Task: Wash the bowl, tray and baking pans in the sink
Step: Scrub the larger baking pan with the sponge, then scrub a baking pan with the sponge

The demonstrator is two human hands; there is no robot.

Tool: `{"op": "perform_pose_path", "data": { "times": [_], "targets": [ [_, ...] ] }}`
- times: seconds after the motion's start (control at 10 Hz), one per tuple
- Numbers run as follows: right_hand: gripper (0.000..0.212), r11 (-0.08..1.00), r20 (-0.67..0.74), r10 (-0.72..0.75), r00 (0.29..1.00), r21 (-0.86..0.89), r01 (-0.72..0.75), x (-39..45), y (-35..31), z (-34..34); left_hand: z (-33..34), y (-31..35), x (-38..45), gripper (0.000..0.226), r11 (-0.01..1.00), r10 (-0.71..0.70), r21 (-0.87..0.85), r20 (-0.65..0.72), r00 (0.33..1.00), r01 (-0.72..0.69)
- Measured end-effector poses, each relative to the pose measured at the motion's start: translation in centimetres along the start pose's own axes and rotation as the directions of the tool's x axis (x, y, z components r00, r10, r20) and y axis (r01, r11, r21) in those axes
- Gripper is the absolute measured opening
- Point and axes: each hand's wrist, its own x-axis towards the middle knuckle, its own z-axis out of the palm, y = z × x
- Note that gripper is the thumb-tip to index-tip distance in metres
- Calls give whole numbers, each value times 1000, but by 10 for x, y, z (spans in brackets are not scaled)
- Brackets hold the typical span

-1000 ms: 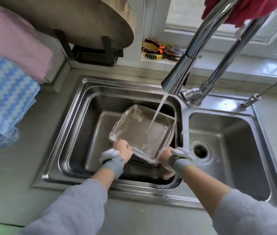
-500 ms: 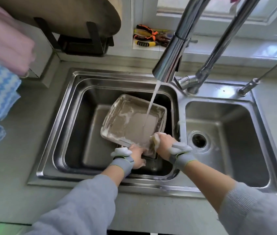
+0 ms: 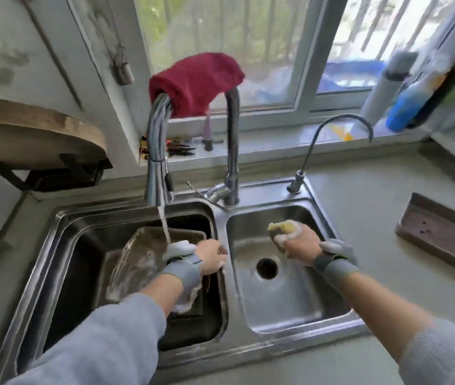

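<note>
A soapy square baking pan (image 3: pixel 137 259) stands tilted in the left basin of the steel sink (image 3: pixel 220 218), under running water from the tall faucet (image 3: pixel 155 173). My left hand (image 3: pixel 211 257) grips the pan's right edge beside the divider. Over the right basin, my right hand (image 3: pixel 294 241) is closed around a foamy yellow sponge (image 3: pixel 283 227). Another dark pan lies beneath the tilted one, mostly hidden.
A brown rectangular tray (image 3: pixel 440 232) lies on the counter at the right. A red cloth (image 3: pixel 195 79) hangs over the faucet arch. A small curved tap (image 3: pixel 340 120) stands behind the right basin. A round wooden board (image 3: pixel 31 134) rests on a stand at the left.
The view has swung upward toward the window. My right hand has left the pan and carried the sponge over to the right basin. My left hand has shifted to the pan's right edge.
</note>
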Motion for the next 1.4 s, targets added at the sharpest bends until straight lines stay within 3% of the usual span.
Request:
{"op": "perform_pose_path", "data": {
  "times": [0.1, 0.2, 0.4, 0.5, 0.6, 0.7, 0.8, 0.9, 1.0, 1.1, 1.2, 1.3, 1.4],
  "targets": [
    [33, 988, -39, 69, 997, 142, -62, -7, 46, -40, 13, 55, 11, 26, 999, 46, 28, -23, 999, -45],
    [28, 992, -137, 67, 988, 119, -50, -17, 115, -103, 41, 145, 39, 26, 996, 86, -6, -31, 996, -86],
    [19, 932, -276, 137, 951, 361, -30, -23, 223, -189, 104, 283, 83, 40, 962, 58, -267, 26, 998, -49],
    [27, 810, -326, 298, 897, 584, -56, -19, 272, -221, 132, 339, 101, 48, 877, -3, -480, 30, 1000, 17],
    [22, 694, -276, 417, 866, 711, -108, -17, 323, -243, 150, 399, 105, 55, 915, 9, -399, 153, 988, 53],
    [15, 607, -217, 459, 861, 784, -126, -14, 349, -244, 170, 427, 121, 39, 707, -82, -684, 168, 982, 176],
    [23, 491, -120, 504, 855, 854, -170, -13, 367, -242, 178, 450, 135, 25, 527, -171, -803, 222, 960, 279],
    [19, 370, -74, 473, 878, 921, -122, -14, 374, -234, 184, 462, 147, 13, 668, -165, -691, 224, 960, 276],
    [21, 247, -4, 456, 890, 961, -122, -12, 381, -236, 199, 467, 172, 33, 702, -246, -629, 226, 943, 334],
    [14, 146, 67, 435, 898, 979, -144, -8, 387, -236, 198, 469, 176, 67, 897, -304, -332, 15, 953, 292],
    [12, 108, 93, 424, 901, 982, -152, -4, 385, -236, 193, 473, 175, 70, 930, -287, -261, -72, 955, 260],
    [13, 143, 104, 407, 908, 974, -176, -1, 374, -240, 192, 459, 172, 63, 936, -237, -282, -65, 969, 210],
    [10, 180, 125, 387, 914, 962, -207, 2, 351, -241, 186, 430, 162, 48, 684, -436, -654, -9, 900, 325]
  ]
}}
